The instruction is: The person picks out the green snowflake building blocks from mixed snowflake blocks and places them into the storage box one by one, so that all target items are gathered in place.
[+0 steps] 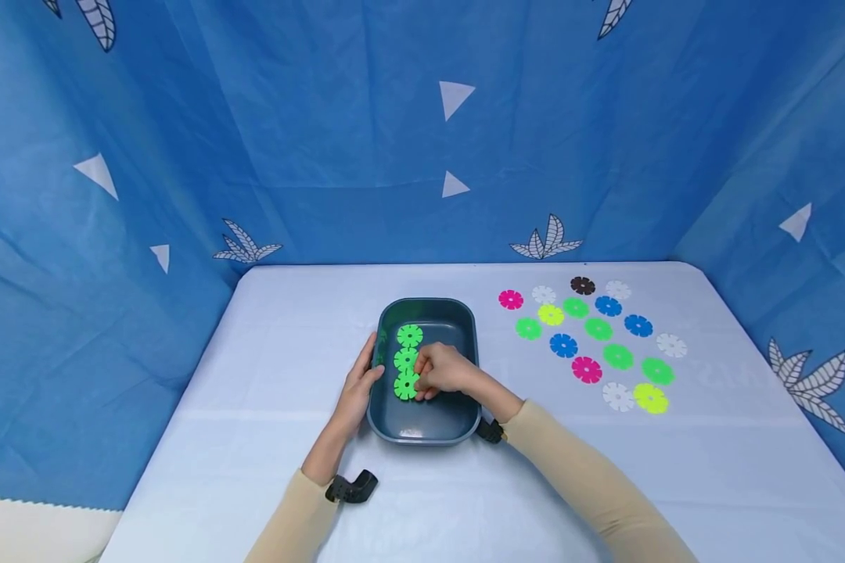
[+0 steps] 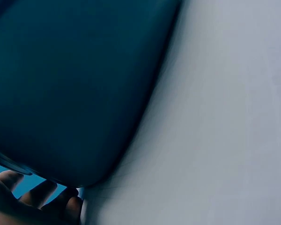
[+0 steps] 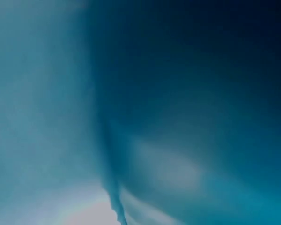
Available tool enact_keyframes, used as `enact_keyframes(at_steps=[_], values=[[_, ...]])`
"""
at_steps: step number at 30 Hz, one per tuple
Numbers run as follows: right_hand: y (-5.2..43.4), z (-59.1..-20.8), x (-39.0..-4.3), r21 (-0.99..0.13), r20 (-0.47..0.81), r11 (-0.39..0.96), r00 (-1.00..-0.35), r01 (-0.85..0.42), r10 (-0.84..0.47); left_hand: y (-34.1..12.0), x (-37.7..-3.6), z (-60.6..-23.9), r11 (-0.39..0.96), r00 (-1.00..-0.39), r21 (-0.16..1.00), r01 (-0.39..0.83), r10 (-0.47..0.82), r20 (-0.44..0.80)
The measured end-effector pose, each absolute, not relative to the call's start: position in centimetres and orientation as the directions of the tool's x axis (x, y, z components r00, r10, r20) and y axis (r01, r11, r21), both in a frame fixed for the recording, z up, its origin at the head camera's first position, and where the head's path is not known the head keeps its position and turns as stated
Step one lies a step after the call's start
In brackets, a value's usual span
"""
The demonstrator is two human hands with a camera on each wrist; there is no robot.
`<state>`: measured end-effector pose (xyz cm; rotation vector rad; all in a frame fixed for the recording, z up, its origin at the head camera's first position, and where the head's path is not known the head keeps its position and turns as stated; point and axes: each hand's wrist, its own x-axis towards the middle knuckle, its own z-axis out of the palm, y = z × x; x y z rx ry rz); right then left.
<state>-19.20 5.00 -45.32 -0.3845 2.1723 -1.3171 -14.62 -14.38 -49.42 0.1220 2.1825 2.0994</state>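
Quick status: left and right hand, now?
Left hand: fingers curled over the tray rim, holding it.
Right hand: fingers pinch a green disc inside the tray.

The head view is evenly and brightly lit from above; only soft, faint shadows are cast on the white table point(image 1: 267, 469), and a small glare patch is seen on the tray's point(image 1: 422, 428) near wall. Straight edges are bowed toward the frame borders. Both wrist views are dim, taken too close, and heavily blurred; the right wrist view is reduced to teal smears.
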Motion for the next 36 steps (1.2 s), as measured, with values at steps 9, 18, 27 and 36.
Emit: enact_keyframes(at_steps=[9,18,27,36], values=[[4.86,-45.32,-19.08,-0.864,-0.339,0.501,-0.797,0.053,-0.500,-14.37,-14.55,-49.38,0.042,-0.990,0.999,-0.018,0.139,-0.023],[4.87,-45.56,-19.18,-0.860,-0.332,0.508,-0.804,0.043,-0.494,-14.35,-14.65,-49.49,0.045,-0.991,0.999,-0.020,0.134,-0.026],[4.81,-45.59,-19.04,-0.853,-0.325,0.522,-0.809,0.027,-0.489,-14.44,-14.56,-49.52,0.048,-0.990,0.999,-0.026,0.139,-0.032],[4.86,-45.47,-19.01,-0.854,-0.316,0.520,-0.810,0.016,-0.494,-14.35,-14.52,-49.44,0.048,-0.990,0.999,-0.017,0.136,-0.023]])
